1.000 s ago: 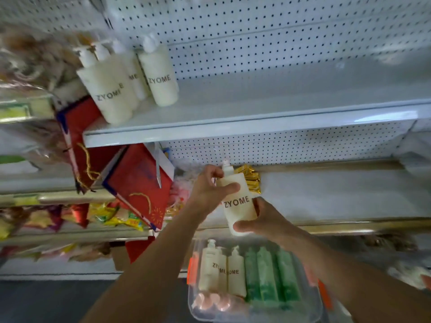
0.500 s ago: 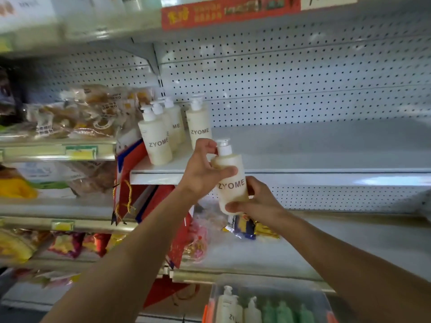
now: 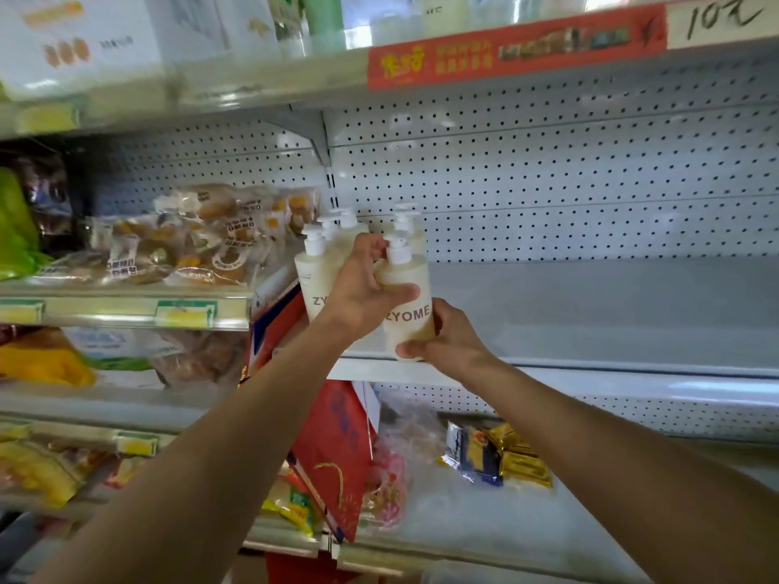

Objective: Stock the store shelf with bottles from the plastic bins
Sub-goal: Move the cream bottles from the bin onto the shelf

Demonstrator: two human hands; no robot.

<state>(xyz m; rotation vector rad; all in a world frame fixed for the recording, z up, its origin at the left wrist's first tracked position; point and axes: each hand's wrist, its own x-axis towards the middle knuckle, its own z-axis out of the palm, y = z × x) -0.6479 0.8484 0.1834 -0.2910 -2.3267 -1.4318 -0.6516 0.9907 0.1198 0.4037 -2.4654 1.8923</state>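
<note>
While both hands (image 3: pixel 362 288) grip, smooth cylindrical pump bottle (image 3: pixel 408 314) (cream plastic), upright.

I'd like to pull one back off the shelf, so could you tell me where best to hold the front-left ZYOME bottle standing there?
Grip the front-left ZYOME bottle round its straight cylindrical body, below the pump, coming from the open shelf front. It stands upright with other bottles close behind, so fingers fit best at the sides; the narrow pump head looks a poorer hold.

A cream pump bottle (image 3: pixel 408 305) marked ZYOME stands upright between both hands, left hand (image 3: pixel 362 288) round its shoulder, right hand (image 3: pixel 447 339) under its base, low over the shelf (image 3: pixel 590 322); four matching bottles (image 3: pixel 314 284) stand just behind the left hand.
</note>
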